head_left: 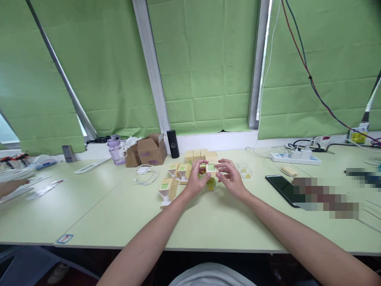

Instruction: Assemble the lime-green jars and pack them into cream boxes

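Holding small green-faced carton [212,168] at centre of frame, above clear tub [211,184]. Pinching left edge with thumb and fingers of left hand [197,178], right edge likewise with right hand [233,178]. Probably calling for light, even pressure at both edges to avoid denting card; for keeping level, and for staying apart from other cartons [165,192] at centre-left of frame, on table [202,226].

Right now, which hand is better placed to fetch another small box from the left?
Probably the left hand: it is nearer those small boxes than the right hand. Both hands are on the held box, though.
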Motion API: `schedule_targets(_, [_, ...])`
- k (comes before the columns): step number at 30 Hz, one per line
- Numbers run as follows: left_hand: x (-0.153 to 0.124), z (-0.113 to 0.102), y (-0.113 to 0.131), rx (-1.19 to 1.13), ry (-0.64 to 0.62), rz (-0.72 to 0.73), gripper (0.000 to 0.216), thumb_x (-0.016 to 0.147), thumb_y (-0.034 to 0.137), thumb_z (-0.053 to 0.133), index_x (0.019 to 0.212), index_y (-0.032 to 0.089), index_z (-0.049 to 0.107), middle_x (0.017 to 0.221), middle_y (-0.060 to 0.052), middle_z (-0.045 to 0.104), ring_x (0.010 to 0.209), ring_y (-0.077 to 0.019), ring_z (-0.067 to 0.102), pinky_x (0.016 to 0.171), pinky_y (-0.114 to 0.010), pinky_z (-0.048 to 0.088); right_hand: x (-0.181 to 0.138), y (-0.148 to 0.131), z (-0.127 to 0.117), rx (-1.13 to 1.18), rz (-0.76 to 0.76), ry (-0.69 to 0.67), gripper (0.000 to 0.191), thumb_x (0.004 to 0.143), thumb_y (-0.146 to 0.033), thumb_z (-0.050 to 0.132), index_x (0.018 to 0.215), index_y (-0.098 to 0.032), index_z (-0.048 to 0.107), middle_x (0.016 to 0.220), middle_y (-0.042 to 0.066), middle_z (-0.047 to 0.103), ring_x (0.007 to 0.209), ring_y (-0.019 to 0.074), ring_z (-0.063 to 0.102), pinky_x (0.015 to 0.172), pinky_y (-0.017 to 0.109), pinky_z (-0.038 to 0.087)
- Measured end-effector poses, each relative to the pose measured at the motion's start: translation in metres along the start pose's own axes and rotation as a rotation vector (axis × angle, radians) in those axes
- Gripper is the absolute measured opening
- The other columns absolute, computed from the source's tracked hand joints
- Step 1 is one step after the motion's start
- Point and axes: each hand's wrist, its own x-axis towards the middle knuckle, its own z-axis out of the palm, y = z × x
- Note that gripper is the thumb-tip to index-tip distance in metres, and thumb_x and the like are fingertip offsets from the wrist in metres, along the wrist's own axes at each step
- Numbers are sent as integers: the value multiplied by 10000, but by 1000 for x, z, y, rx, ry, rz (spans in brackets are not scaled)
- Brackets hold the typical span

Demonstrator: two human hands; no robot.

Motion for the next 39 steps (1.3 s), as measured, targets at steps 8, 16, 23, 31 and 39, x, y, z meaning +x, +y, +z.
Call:
schedule_targets(8, [0,-1,0,16,1,-1,361,896,283,687,1227,251,547,1312,-73,521,966,-187,606,916,-369,490,0,0,0,10,9,-2,294,938,-496,706,1118,-265,686,1378,84,462,984,203,682,697,342,614])
schedule_targets(16, [0,-1,0,13,-3,-1,346,900,257,672,1222,244,547,1307,-74,515,966,-182,614,917,-367,499,0,1,1,23,6,-6,285,936,-488,713,1120,-272,683,1373,83,461,988,206,686,688,335,610])
schedule_targets(23, [0,1,-2,30,11,5,339,923,286,675,1235,252,545,1328,-81,513,954,-179,616,892,-362,511,0,1,1,-7,-7,6,298,953,-508,689,1125,-265,681,1363,92,469,968,203,688,676,339,618])
schedule_targets(31, [0,0,-4,48,20,28,339,976,359,640,1290,264,553,1359,-92,521,985,-187,615,926,-375,504,-1,-2,1,4,-32,-9,348,940,-527,703,1190,-285,676,1372,97,455,1019,227,694,716,379,666])
schedule_targets(39, [-1,-4,-7,-63,-56,55,521,885,366,767,1342,282,530,1386,-96,510,1042,-212,640,939,-387,524,0,2,0,-10,-43,8,332,951,-502,701,1210,-295,677,1378,96,455,997,220,702,722,388,665])
